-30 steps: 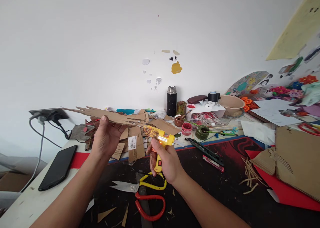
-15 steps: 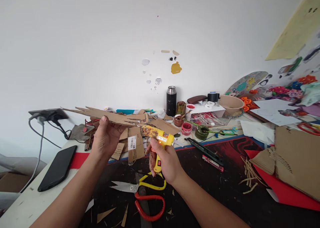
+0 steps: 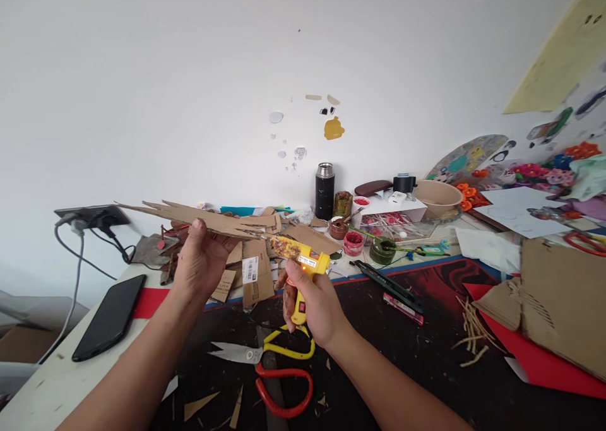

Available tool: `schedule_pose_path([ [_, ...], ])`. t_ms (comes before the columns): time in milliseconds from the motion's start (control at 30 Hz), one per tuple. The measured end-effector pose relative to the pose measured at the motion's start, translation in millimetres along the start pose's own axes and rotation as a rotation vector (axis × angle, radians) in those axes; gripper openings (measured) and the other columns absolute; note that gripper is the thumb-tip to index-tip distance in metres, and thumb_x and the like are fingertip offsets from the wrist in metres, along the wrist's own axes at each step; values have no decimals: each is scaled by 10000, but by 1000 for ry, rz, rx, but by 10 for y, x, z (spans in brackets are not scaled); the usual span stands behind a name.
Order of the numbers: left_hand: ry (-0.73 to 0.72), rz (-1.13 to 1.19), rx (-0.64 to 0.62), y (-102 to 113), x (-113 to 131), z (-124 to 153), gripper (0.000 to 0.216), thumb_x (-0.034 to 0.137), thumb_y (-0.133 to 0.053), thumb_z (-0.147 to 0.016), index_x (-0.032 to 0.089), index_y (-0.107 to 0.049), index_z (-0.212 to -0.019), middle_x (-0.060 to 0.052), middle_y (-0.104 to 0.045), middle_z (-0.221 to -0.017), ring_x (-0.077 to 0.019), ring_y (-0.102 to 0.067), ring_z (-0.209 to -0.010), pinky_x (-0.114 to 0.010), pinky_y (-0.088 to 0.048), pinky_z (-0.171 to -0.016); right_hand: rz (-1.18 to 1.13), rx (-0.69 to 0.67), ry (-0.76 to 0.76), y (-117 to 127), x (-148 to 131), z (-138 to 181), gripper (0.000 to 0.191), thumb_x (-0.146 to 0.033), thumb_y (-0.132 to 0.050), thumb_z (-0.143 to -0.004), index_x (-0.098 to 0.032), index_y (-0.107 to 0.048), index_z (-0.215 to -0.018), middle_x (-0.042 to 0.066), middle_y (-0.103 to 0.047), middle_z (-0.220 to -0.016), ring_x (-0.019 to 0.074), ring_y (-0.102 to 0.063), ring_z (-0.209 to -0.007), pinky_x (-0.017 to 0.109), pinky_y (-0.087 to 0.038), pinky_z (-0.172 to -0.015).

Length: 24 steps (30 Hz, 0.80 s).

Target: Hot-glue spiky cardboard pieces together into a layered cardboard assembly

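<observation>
Your left hand (image 3: 201,264) is clamped on the cardboard (image 3: 213,221), thumb on top, raised beyond the scissors (image 3: 254,355). Your right hand (image 3: 322,311), apart from it, is wrapped round the glue gun (image 3: 305,262), also above and beyond the scissors. The nozzle sits at the cardboard's right end; whether they touch, I cannot tell. Left of the scissors lies a phone (image 3: 110,317); well beyond them stands a flask (image 3: 324,194).

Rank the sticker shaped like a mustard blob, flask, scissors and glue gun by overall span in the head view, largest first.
1. Scissors
2. Glue gun, partly covered by the right hand
3. Flask
4. Sticker
</observation>
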State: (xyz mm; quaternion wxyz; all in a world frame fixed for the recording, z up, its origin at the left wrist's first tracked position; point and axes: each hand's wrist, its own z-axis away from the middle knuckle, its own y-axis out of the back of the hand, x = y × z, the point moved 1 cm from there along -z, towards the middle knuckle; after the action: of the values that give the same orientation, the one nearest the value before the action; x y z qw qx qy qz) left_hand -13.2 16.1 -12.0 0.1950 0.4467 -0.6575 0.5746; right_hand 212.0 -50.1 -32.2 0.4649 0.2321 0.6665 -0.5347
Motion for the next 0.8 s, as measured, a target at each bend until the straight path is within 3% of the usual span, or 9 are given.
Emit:
schedule_pose_path([
  [800,0,3,6,-18,14,5,507,570,-1049,-734,300,-808,-1089,-17,-853,-1170,-265,-802,-1166,-430,-690,-1029,-7,-11,13,-2,-14,10,674,-869,-810,-821,-215,-654,-872,-80,-551,-477,127,-510,-334,234,-393,-356],
])
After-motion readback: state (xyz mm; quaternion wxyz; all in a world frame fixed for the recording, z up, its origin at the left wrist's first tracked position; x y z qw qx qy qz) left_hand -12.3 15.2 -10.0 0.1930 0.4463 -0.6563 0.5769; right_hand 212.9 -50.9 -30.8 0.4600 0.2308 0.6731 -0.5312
